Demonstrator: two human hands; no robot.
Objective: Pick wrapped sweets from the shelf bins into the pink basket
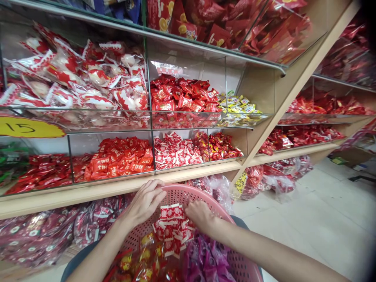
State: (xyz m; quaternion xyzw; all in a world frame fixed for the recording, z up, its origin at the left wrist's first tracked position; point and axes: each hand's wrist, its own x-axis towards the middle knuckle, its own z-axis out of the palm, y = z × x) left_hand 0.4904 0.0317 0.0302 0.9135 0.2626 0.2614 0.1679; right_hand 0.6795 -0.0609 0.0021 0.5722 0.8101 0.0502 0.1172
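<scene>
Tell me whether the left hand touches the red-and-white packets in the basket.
Apart: in the head view, the perforated wall of the pink basket shows between the left hand and the red-and-white packets.

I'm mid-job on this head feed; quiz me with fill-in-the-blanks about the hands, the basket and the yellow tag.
1. Both hands are at a perforated basket whose colour is ____.
2. The curled hand beside the red-and-white candies in the perforated basket is the person's ____ hand.
3. Closest below that hand's wrist in the picture lie candies in shiny wrappers coloured ____.
4. The yellow shelf tag bears the handwritten number ____.

Missing words: pink; right; purple; 15.
</scene>
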